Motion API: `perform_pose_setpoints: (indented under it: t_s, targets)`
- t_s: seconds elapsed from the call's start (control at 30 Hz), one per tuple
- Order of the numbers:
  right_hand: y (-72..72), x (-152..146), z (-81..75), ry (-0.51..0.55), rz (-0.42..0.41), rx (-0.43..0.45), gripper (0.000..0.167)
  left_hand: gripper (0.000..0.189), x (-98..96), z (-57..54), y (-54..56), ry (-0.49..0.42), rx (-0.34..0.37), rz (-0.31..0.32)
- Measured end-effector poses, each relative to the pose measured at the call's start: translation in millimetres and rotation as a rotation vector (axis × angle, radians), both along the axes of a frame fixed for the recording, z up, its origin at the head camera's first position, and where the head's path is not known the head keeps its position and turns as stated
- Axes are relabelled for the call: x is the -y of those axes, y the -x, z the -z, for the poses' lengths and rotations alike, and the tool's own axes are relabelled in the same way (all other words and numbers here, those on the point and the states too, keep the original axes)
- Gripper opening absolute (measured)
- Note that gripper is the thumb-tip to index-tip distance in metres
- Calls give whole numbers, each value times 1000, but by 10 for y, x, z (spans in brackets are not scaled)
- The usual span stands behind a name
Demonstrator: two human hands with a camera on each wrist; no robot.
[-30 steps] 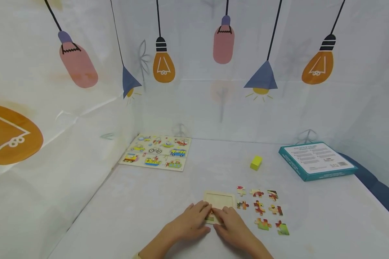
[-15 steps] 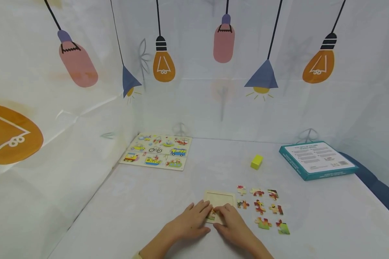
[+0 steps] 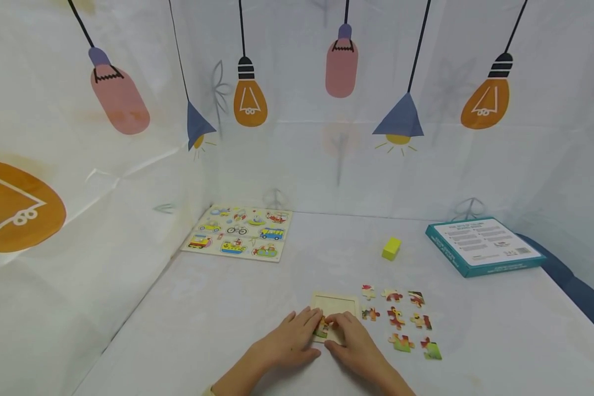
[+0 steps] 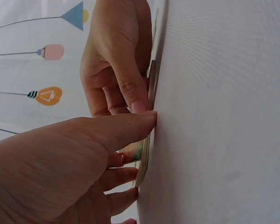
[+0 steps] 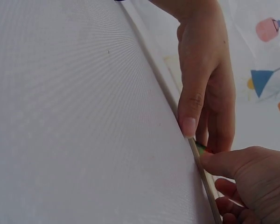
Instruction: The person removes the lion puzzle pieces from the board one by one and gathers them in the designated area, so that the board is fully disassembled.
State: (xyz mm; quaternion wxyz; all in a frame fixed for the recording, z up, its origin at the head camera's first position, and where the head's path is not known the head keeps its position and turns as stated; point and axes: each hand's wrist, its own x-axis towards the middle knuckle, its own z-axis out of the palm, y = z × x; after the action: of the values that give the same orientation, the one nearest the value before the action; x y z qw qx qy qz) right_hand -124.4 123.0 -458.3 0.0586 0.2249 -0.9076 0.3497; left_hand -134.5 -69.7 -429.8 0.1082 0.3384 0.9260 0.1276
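A square wooden puzzle tray (image 3: 334,303) lies on the table, with one jigsaw puzzle piece (image 3: 320,329) near its lower left corner. My left hand (image 3: 291,336) holds the tray's left side, thumb at the near edge and fingers over the rim beside the piece. From the right, my right hand (image 3: 352,342) has its bent index finger at the piece and its thumb by the tray's near edge. In the left wrist view the piece (image 4: 133,151) stands a little tilted above the tray. My fingers cover part of it.
Several loose jigsaw pieces (image 3: 396,317) lie right of the tray. A yellow block (image 3: 391,248) sits farther back. The vehicle puzzle board (image 3: 237,231) is at the back left, and a teal box (image 3: 485,246) at the back right. Printed white sheeting hangs behind.
My right index finger has drawn back slightly to the right and bent, and more of the puzzle piece shows between the hands. My left hand has barely moved.
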Motion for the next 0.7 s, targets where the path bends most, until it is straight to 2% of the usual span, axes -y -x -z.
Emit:
perform_pose_setpoints:
  t_s: [0.23,0.47,0.7]
  targets:
    - [0,30,29,116,27,-49,24,73,3,4,1,-3,-3,-7]
    - [5,54,44,215,68,-95,25,73,6,22,-7,0,-25,-3]
    - [12,54,48,246,81,-103,24,72,9,26,-6,-1,-44,3]
